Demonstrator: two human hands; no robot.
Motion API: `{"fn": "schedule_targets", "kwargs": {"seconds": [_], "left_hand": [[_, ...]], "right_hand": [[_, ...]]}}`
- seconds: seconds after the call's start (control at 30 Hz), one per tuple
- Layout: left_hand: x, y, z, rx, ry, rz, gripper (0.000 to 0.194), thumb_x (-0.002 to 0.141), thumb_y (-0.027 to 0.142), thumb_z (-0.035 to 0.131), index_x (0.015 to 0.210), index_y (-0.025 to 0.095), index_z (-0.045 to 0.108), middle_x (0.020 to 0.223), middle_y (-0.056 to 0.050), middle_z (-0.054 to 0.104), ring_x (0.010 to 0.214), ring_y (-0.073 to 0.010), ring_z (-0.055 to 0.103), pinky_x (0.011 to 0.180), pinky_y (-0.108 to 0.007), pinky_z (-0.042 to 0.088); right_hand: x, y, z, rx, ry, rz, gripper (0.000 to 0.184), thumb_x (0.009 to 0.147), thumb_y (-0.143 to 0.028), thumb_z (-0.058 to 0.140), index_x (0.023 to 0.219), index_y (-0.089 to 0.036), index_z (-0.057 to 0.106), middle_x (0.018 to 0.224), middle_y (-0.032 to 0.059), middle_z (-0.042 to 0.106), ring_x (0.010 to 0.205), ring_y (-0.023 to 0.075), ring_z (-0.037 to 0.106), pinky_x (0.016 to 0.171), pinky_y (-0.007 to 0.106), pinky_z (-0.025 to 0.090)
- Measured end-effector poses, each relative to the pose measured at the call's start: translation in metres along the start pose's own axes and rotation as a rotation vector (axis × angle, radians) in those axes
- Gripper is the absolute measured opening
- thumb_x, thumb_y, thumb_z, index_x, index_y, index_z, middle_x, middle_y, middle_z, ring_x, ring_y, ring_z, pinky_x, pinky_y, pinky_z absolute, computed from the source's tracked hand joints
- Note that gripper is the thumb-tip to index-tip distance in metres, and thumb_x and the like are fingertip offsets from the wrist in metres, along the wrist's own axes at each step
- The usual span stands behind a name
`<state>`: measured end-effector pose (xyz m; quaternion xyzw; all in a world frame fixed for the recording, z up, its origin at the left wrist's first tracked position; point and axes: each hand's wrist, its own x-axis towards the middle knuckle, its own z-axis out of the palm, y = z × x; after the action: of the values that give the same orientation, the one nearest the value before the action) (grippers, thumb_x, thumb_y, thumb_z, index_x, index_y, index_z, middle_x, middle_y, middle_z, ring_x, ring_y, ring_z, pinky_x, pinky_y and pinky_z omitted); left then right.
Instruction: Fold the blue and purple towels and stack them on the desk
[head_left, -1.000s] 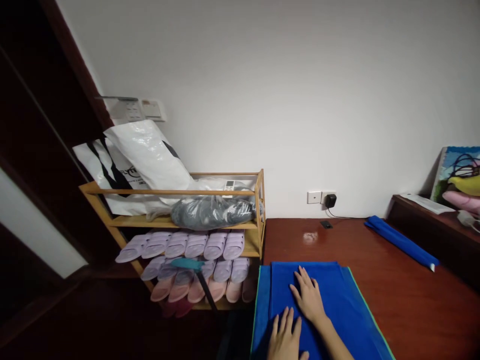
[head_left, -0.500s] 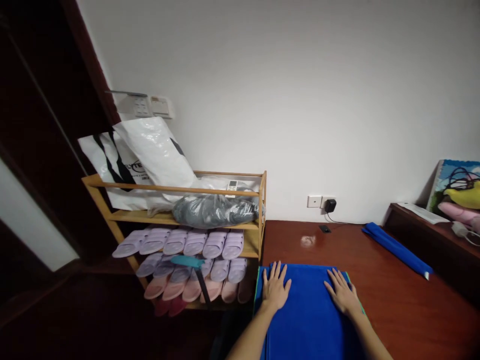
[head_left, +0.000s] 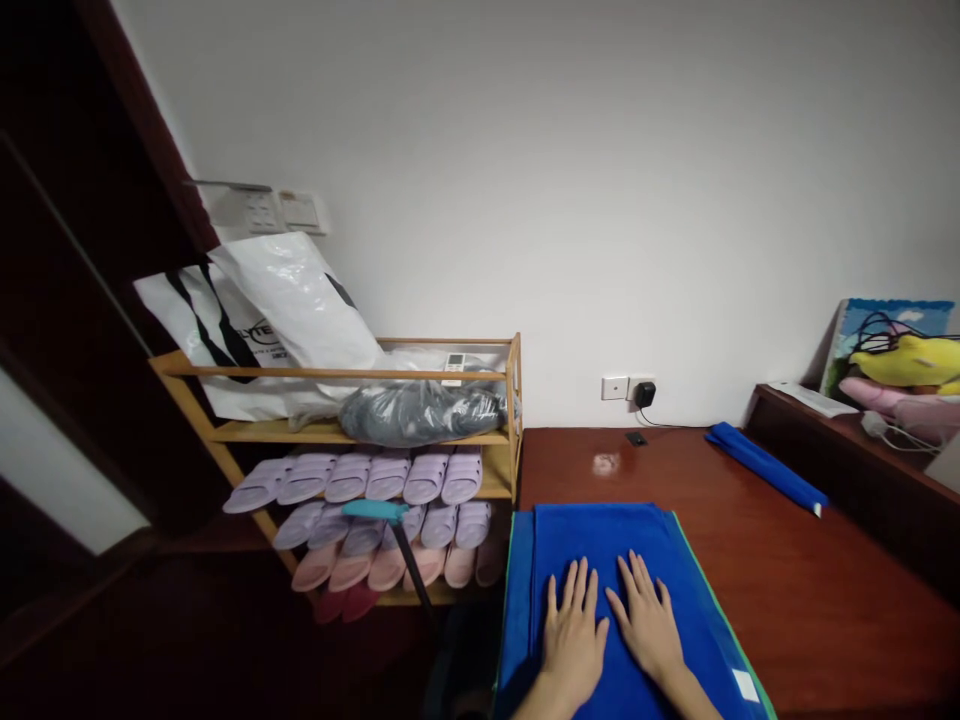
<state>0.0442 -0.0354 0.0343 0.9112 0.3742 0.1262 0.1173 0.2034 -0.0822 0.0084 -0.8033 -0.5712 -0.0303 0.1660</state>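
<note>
A blue cloth with green edging (head_left: pixel 600 535) lies in flat layers on the reddish-brown table. A small white label (head_left: pixel 745 685) shows near its right edge. My left hand (head_left: pixel 574 630) rests palm down on the cloth, fingers stretched out and slightly spread. Beside it, my right hand (head_left: pixel 646 615) also lies flat on the cloth, fingers apart. Neither hand grips anything. The cloth's near end runs out of view below.
Left of the table (head_left: pixel 862 590), a wooden rack (head_left: pixel 517 410) carries several slippers (head_left: pixel 424 480), white bags (head_left: pixel 300 300) and a remote control (head_left: pixel 454 365). A rolled blue cloth (head_left: pixel 765 467) lies at the back right. A black plug (head_left: pixel 645 394) sits in the wall.
Both hands have slid nearer to me and closer together, away from the cloth's far edge. The white label now shows at the right. The view has shifted slightly to the right.
</note>
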Motion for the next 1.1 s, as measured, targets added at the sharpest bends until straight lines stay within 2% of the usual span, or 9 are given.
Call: {"fn": "schedule_targets", "kwargs": {"seconds": [0.17, 0.3, 0.4, 0.6, 0.7, 0.8, 0.9, 1.0, 1.1], "left_hand": [[-0.052, -0.010, 0.004, -0.005, 0.010, -0.126, 0.060, 0.094, 0.044, 0.033, 0.147, 0.029, 0.009, 0.154, -0.001, 0.011, 0.140, -0.0263, 0.017, 0.112, -0.052, 0.020], [-0.083, -0.014, 0.008, 0.049, 0.078, -0.140, 0.054, 0.096, 0.040, 0.030, 0.147, 0.034, 0.013, 0.154, 0.003, 0.014, 0.140, -0.0233, 0.019, 0.113, -0.047, 0.020], [-0.076, -0.013, 0.004, 0.085, 0.081, -0.134, 0.054, 0.095, 0.038, 0.031, 0.147, 0.032, 0.017, 0.153, 0.001, 0.016, 0.140, -0.0245, 0.019, 0.112, -0.050, 0.021], [-0.046, -0.010, -0.012, 0.131, 0.032, -0.161, 0.052, 0.093, 0.035, 0.036, 0.144, 0.026, 0.030, 0.152, -0.004, 0.022, 0.140, -0.0262, 0.020, 0.111, -0.053, 0.021], [-0.060, -0.005, -0.010, 0.139, 0.076, -0.121, 0.051, 0.093, 0.030, 0.036, 0.143, 0.024, 0.033, 0.152, -0.005, 0.022, 0.139, -0.0248, 0.022, 0.112, -0.049, 0.022], [-0.085, 0.003, 0.002, 0.126, 0.133, -0.034, 0.053, 0.094, 0.027, 0.034, 0.146, 0.027, 0.025, 0.152, -0.002, 0.022, 0.139, -0.0223, 0.024, 0.111, -0.045, 0.026], [-0.101, 0.010, 0.014, 0.129, 0.176, -0.014, 0.055, 0.095, 0.029, 0.033, 0.147, 0.029, 0.016, 0.153, 0.000, 0.021, 0.138, -0.0220, 0.025, 0.110, -0.047, 0.028], [-0.098, 0.011, 0.016, 0.139, 0.182, -0.034, 0.054, 0.096, 0.031, 0.032, 0.148, 0.029, 0.015, 0.153, 0.000, 0.020, 0.139, -0.0228, 0.022, 0.110, -0.049, 0.027], [-0.080, 0.005, 0.010, 0.123, 0.109, -0.043, 0.053, 0.096, 0.035, 0.031, 0.147, 0.027, 0.019, 0.153, -0.002, 0.020, 0.139, -0.0232, 0.022, 0.110, -0.050, 0.027]], "right_hand": [[-0.040, -0.008, -0.014, 0.003, -0.044, -0.082, 0.064, 0.088, -0.061, 0.028, 0.140, -0.025, 0.038, 0.149, 0.0091, 0.029, 0.137, 0.0274, 0.029, 0.104, 0.051, 0.034], [-0.078, -0.008, -0.011, 0.031, -0.076, -0.205, 0.064, 0.088, -0.059, 0.032, 0.145, -0.032, 0.020, 0.151, 0.0051, 0.024, 0.138, 0.0272, 0.026, 0.106, 0.052, 0.032], [-0.076, -0.008, -0.017, 0.052, -0.094, -0.240, 0.065, 0.090, -0.055, 0.031, 0.146, -0.032, 0.009, 0.153, 0.0045, 0.017, 0.140, 0.0254, 0.019, 0.109, 0.051, 0.027], [-0.058, -0.005, -0.040, 0.121, -0.202, -0.249, 0.060, 0.092, -0.054, 0.025, 0.146, -0.032, 0.014, 0.154, 0.0047, 0.017, 0.140, 0.0226, 0.018, 0.110, 0.050, 0.025], [-0.075, 0.000, -0.038, 0.080, -0.143, -0.183, 0.061, 0.091, -0.056, 0.027, 0.146, -0.032, 0.015, 0.154, 0.0045, 0.017, 0.141, 0.0242, 0.017, 0.110, 0.051, 0.025], [-0.096, 0.005, -0.026, -0.014, -0.033, -0.087, 0.066, 0.088, -0.058, 0.031, 0.146, -0.032, 0.013, 0.153, 0.0054, 0.020, 0.141, 0.0307, 0.015, 0.106, 0.058, 0.026], [-0.102, 0.008, -0.016, -0.076, 0.008, -0.070, 0.068, 0.088, -0.059, 0.031, 0.146, -0.032, 0.011, 0.153, 0.0057, 0.020, 0.141, 0.0322, 0.012, 0.105, 0.060, 0.025], [-0.091, 0.010, -0.012, -0.089, -0.001, -0.086, 0.066, 0.088, -0.060, 0.028, 0.146, -0.032, 0.013, 0.154, 0.0051, 0.018, 0.141, 0.0306, 0.011, 0.106, 0.059, 0.024], [-0.070, 0.012, -0.012, -0.070, -0.028, -0.091, 0.065, 0.088, -0.061, 0.025, 0.145, -0.031, 0.017, 0.153, 0.0043, 0.018, 0.141, 0.0301, 0.013, 0.106, 0.059, 0.023]]}}
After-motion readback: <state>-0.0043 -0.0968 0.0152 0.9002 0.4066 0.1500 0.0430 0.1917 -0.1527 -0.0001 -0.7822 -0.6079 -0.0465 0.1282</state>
